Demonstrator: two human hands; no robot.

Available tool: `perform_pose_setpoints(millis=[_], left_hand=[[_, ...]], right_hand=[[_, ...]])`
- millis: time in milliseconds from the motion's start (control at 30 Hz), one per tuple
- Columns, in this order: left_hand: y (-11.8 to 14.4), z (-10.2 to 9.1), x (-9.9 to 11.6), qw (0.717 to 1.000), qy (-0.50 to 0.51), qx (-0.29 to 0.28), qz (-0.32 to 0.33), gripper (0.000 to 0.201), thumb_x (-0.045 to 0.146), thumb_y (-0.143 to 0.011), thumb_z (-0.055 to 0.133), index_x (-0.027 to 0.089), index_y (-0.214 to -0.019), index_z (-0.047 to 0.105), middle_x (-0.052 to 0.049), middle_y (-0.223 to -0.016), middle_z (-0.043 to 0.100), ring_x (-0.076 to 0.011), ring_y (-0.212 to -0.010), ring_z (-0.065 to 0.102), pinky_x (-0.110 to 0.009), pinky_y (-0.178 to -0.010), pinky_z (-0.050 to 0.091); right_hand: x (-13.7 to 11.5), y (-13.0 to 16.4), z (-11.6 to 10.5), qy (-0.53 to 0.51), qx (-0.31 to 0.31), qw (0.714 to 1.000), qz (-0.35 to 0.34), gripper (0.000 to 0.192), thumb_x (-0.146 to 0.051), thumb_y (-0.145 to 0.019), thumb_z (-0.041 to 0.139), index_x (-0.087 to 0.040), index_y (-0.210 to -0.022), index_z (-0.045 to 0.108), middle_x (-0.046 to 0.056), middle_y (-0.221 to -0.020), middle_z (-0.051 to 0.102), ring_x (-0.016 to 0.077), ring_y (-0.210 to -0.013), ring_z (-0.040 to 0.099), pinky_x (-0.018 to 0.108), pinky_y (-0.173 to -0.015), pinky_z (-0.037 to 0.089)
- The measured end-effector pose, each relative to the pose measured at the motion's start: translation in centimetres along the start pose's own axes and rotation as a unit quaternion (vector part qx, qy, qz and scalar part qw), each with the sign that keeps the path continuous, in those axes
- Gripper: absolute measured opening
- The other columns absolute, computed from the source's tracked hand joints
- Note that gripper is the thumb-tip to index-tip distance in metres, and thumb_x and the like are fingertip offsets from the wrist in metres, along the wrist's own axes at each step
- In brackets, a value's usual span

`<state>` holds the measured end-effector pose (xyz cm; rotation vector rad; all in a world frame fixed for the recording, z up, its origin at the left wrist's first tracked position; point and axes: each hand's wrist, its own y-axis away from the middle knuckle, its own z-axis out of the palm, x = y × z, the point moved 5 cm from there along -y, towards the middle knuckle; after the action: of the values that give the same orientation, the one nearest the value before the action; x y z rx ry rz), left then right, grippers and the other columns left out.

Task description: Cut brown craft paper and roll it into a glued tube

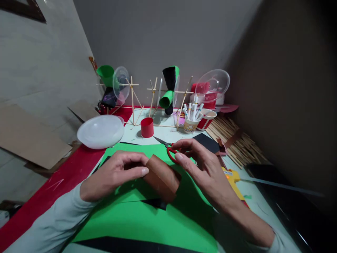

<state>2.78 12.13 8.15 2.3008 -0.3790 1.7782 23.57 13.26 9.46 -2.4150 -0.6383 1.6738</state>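
In my left hand (118, 172) is a brown rolled paper tube (162, 179), pinched at its left end between thumb and fingers. The tube tilts down to the right, its open end facing my right hand (202, 165). That hand has thumb and fingers apart and curved, with no grip on the tube. Scissors with red handles (170, 154) show just behind its fingertips, blades pointing to the far left; whether the fingers touch them I cannot tell. Beneath both hands spreads a green sheet (126, 221), with a black piece (158, 203) under the tube.
Beyond the sheet stand a red paper ring (147, 127), a white bowl (101, 131) and a cup of white sticks (191, 125). Stick frames (133, 102) hold green and black cones (170, 79). At right lie a yellow glue gun (233, 181) and bundled wooden sticks (237, 140).
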Motion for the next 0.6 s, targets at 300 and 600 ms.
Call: perform_pose_setpoints(millis=[300, 600], left_hand=[[1.4, 1.3, 1.7, 0.993, -0.097, -0.008, 0.071, 0.016, 0.025, -0.092, 0.065, 0.031, -0.107, 0.065, 0.007, -0.086, 0.067, -0.0115, -0.08, 0.063, -0.019, -0.072, 0.047], [2.3, 2.4, 2.6, 0.952, -0.256, -0.002, 0.167, 0.018, 0.013, -0.095, 0.055, 0.029, -0.104, 0.054, 0.008, -0.093, 0.063, -0.0094, -0.085, 0.062, -0.019, -0.08, 0.045]], right_hand=[[-1.9, 1.5, 2.2, 0.04, -0.134, 0.987, -0.083, 0.025, -0.024, -0.092, 0.068, -0.017, -0.117, 0.066, -0.001, -0.098, 0.069, 0.0108, -0.075, 0.059, 0.023, -0.073, 0.047], [-1.8, 2.0, 2.9, 0.001, -0.168, 0.982, -0.088, 0.01, -0.022, -0.094, 0.069, -0.017, -0.086, 0.067, -0.003, -0.081, 0.066, 0.0094, -0.075, 0.059, 0.021, -0.07, 0.045]])
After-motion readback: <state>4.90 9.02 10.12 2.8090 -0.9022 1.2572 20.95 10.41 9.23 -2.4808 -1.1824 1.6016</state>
